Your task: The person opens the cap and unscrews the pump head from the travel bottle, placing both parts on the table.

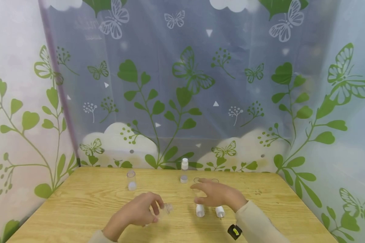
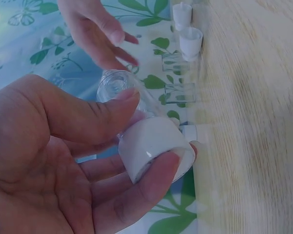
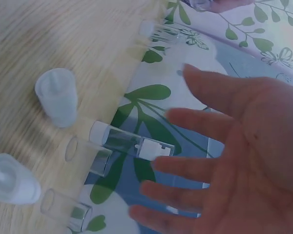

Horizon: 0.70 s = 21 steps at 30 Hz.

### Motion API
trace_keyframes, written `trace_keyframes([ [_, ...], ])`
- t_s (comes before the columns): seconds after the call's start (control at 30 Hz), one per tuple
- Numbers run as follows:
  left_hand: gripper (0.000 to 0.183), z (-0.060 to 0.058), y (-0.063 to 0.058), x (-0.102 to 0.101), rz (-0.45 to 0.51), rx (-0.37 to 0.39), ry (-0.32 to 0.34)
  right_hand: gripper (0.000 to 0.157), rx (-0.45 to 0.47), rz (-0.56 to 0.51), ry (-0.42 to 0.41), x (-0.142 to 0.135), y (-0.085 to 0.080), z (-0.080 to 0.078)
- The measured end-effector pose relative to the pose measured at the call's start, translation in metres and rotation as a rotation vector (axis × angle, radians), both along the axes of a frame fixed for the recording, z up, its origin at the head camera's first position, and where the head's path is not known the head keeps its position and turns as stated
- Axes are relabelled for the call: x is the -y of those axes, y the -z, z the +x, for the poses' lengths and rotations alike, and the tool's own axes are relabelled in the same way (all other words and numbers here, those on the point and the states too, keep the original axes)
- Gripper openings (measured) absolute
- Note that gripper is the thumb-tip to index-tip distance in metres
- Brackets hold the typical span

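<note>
In the left wrist view, my left hand (image 2: 53, 126) grips a small clear bottle (image 2: 154, 105) with a thick white base, thumb on the clear part and a fingertip at the base's rim. Its clear end also shows in the head view beside the left hand (image 1: 141, 210). My right hand (image 1: 217, 195) hovers over the table with its fingers extended, and the right wrist view shows nothing in its palm. Below that hand are two white cup-shaped parts (image 1: 200, 211). Two clear open tubes (image 3: 88, 155) stand just beyond, mostly hidden by the right hand in the head view.
At the back of the wooden table (image 1: 91, 189) stands a bottle with a white pump top (image 1: 184, 164). Farther left is a clear container with a white base (image 1: 131, 180). A small black device (image 1: 234, 232) sits by the right sleeve. Printed curtains (image 1: 158, 101) enclose the table.
</note>
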<state>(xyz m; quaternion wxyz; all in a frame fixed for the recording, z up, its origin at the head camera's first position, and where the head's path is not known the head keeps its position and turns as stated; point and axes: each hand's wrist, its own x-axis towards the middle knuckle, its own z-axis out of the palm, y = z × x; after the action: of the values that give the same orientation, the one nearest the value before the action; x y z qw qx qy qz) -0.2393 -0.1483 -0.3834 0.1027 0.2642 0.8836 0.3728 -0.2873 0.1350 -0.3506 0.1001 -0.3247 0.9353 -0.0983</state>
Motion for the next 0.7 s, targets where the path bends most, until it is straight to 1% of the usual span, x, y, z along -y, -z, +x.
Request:
trace_keyframes([
  [0.1,0.035,0.0,-0.001,0.002,0.0,-0.026,0.008,0.056,-0.052,-0.029,0.038,-0.005,0.004,0.003],
  [0.2,0.035,-0.001,-0.001,0.003,-0.015,-0.067,0.005,0.057,-0.118,-0.027,0.033,-0.01,0.008,0.005],
  [0.27,0.035,-0.001,0.0,0.004,-0.02,-0.076,-0.009,0.057,-0.164,-0.019,0.018,-0.012,0.01,0.007],
  [0.37,0.034,-0.001,0.001,0.008,-0.019,-0.072,-0.047,0.058,-0.227,-0.02,0.003,-0.015,0.014,0.011],
  [0.5,0.036,-0.001,0.004,0.016,-0.008,-0.063,-0.11,0.06,-0.298,-0.027,0.004,-0.018,0.018,0.013],
  [0.57,0.037,-0.003,0.005,0.021,-0.004,-0.078,-0.136,0.059,-0.332,-0.038,0.005,-0.02,0.02,0.014],
  [0.7,0.036,-0.005,0.009,0.032,-0.011,-0.138,-0.185,0.058,-0.377,-0.07,0.009,-0.024,0.022,0.015],
])
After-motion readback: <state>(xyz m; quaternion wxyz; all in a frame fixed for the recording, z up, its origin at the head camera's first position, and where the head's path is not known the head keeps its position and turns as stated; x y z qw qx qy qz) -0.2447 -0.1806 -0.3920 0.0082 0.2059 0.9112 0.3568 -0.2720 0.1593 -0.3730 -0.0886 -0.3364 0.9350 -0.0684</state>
